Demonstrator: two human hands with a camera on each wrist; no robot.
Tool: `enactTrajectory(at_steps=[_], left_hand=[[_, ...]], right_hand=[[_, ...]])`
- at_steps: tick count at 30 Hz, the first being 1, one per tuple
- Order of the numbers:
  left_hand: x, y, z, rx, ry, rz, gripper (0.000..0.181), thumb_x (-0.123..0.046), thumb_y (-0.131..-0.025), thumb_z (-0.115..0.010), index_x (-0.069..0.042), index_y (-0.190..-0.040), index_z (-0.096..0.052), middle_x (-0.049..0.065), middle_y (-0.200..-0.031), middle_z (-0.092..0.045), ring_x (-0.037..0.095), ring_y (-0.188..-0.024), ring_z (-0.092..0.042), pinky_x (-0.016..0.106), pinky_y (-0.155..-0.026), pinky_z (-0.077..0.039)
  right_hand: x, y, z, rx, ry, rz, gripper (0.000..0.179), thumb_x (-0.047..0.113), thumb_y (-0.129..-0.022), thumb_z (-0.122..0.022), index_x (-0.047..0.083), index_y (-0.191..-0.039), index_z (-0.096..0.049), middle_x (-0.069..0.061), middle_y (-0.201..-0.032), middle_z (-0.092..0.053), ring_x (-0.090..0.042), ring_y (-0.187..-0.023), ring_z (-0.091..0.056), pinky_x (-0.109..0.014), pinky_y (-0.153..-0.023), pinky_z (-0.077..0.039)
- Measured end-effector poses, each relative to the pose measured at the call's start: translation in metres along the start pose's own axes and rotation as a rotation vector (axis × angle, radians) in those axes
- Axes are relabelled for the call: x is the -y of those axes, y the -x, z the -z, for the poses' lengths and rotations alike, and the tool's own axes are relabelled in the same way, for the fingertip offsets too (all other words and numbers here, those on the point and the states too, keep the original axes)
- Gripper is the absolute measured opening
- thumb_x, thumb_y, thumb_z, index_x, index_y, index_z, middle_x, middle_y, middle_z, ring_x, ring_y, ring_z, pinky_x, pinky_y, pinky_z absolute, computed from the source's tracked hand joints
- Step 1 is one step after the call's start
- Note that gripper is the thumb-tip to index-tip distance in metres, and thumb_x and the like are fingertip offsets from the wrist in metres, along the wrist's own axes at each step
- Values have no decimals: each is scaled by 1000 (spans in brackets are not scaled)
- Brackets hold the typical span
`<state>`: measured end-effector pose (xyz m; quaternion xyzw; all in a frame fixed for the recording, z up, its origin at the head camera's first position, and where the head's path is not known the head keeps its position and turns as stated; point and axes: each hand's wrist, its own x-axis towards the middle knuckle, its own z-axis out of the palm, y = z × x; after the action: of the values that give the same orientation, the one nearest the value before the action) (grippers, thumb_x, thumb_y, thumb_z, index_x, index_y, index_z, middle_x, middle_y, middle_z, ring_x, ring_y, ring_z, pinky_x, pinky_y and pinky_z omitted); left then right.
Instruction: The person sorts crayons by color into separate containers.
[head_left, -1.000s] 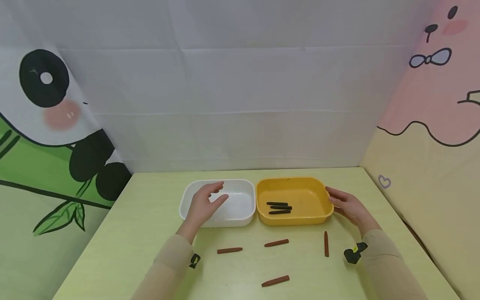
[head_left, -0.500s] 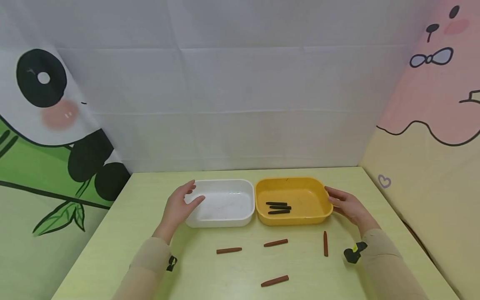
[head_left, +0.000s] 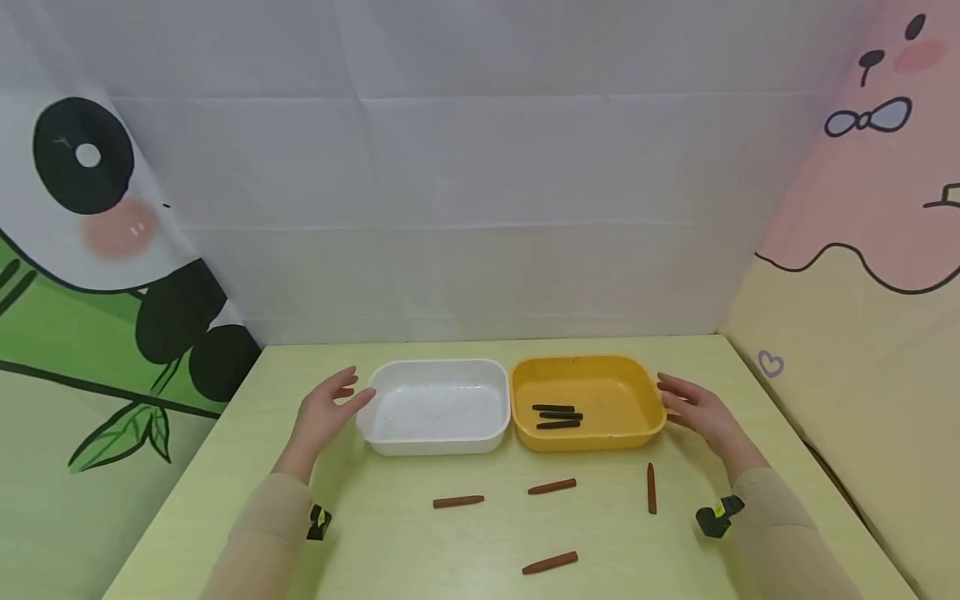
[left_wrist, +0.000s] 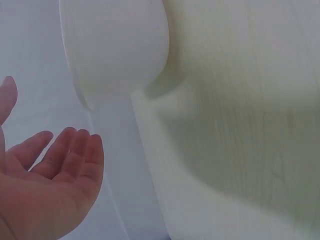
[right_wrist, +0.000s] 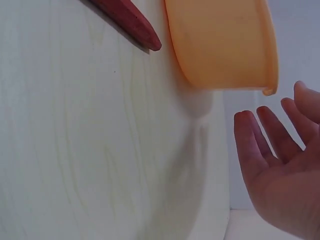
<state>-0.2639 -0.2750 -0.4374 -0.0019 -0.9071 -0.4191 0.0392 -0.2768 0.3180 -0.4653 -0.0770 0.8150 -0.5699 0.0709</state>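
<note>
Left hand: the left hand hangs beside the outer end of the white tray; its grip is slack, fingers loosely bent, thumb apart, holding nothing. The left wrist view shows a gap between fingers and tray.
Right hand: the right hand hangs just beside the outer end of the yellow tray, fingers extended and parted; its grip holds nothing, and the right wrist view shows the fingertips off the tray wall.
White tray: the white tray stands on the table between the left hand and the yellow tray.
Yellow tray: the yellow tray stands right of it, rims so close that contact cannot be told.
Black sticks: three black sticks lie side by side in the yellow tray's left half.
Brown sticks: four lie on the table in front of the trays: a left stick, a middle stick, a front stick nearest the person, and a right stick with its tip towards the yellow tray's near corner.
In the way: both trays fill the space between the hands.
Backdrop: a white sheet rises behind the table; a pink figure is printed at right.
</note>
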Motion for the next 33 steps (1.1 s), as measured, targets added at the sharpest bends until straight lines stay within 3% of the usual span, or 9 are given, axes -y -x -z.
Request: enactTrajectory(at_steps=[2, 4, 7, 14, 21, 26, 33], left_hand=[[3, 0, 5, 28, 38, 30, 79, -47, -95, -65, -2, -153, -35, 25, -144, -48, 40, -127, -50, 51, -100, -47], [6, 0, 9, 59, 83, 55, 78, -46, -95, -64, -3, -153, -35, 26, -144, -47, 40, -127, -50, 47, -97, -50], [11, 0, 14, 96, 157, 85, 76, -44, -96, -64, -3, -153, -35, 28, -143, -47, 40, -125, -51, 41, -91, -55], [23, -3, 17, 170, 278, 132, 75, -37, -97, -65, -1, -154, -32, 31, -139, -49, 42, -118, -58, 40, -84, -58], [33, -7, 20, 229, 317, 157, 71, -31, -98, -65, -1, -154, -31, 32, -138, -50, 36, -109, -65, 46, -82, -58], [37, -9, 21, 272, 331, 156, 68, -26, -99, -64, -2, -154, -32, 33, -134, -52, 34, -103, -67, 47, -82, -58], [37, -11, 22, 320, 356, 142, 67, -22, -99, -64, -2, -154, -32, 35, -133, -51, 37, -102, -67, 45, -79, -59]], right_hand=[[5, 8, -1, -39, 43, 54, 57, 19, -105, -52, -9, -150, -31, -35, -148, -36, -11, -116, -57, -28, -91, -54], [12, 16, -2, -67, 80, 96, 56, 19, -105, -53, -8, -150, -33, -33, -147, -38, 5, -109, -53, -22, -89, -53], [23, 27, -5, -100, 162, 126, 55, 22, -104, -54, -3, -150, -37, -28, -146, -44, 16, -103, -47, -12, -88, -47], [35, 52, -15, -125, 317, 192, 51, 19, -102, -59, 2, -147, -46, -21, -140, -54, 4, -108, -53, -10, -85, -46], [28, 74, -34, -94, 250, 297, 45, 8, -98, -63, -1, -140, -53, -20, -133, -60, 4, -111, -56, -13, -85, -50], [21, 86, -44, -46, 213, 360, 42, 2, -95, -65, 0, -136, -58, -10, -130, -64, -1, -112, -60, -15, -86, -52], [18, 97, -51, 31, 252, 498, 44, -8, -89, -67, -2, -132, -61, -9, -130, -64, -3, -113, -59, -16, -92, -49]])
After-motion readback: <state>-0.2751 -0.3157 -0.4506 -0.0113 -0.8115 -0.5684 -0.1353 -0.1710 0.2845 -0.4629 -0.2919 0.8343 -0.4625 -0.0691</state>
